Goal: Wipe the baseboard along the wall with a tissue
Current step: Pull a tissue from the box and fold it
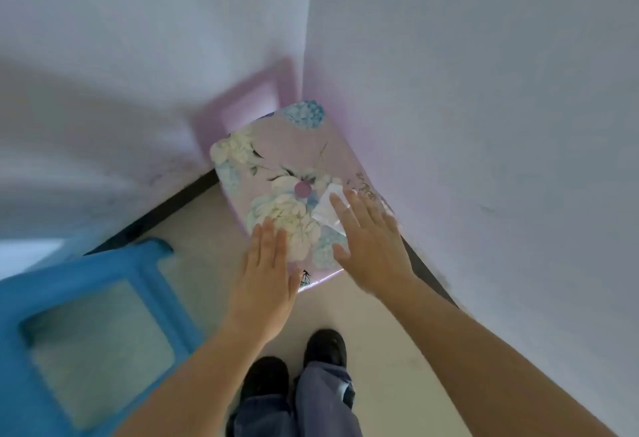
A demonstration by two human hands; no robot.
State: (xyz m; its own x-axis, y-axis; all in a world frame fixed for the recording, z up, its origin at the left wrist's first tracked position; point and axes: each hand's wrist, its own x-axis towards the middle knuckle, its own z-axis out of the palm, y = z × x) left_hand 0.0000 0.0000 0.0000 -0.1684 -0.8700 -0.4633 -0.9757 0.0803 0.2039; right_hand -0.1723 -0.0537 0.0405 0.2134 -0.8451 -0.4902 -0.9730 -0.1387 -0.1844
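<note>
A pink stool with a flowered top (276,167) stands in the corner of two white walls. A white tissue (328,206) lies on its right part. My right hand (371,246) hovers flat over the stool with straight fingers, its fingertips at the tissue; whether they touch it I cannot tell. My left hand (266,281) is flat with straight fingers over the stool's near edge. A dark baseboard (166,210) runs along the left wall's foot, and a second dark baseboard strip (420,267) runs along the right wall, partly behind my right arm.
A blue plastic stool (93,326) stands at the lower left on the pale floor (380,350). My two dark shoes (325,346) and blue trouser legs are at the bottom middle. The white right wall (484,125) is close by.
</note>
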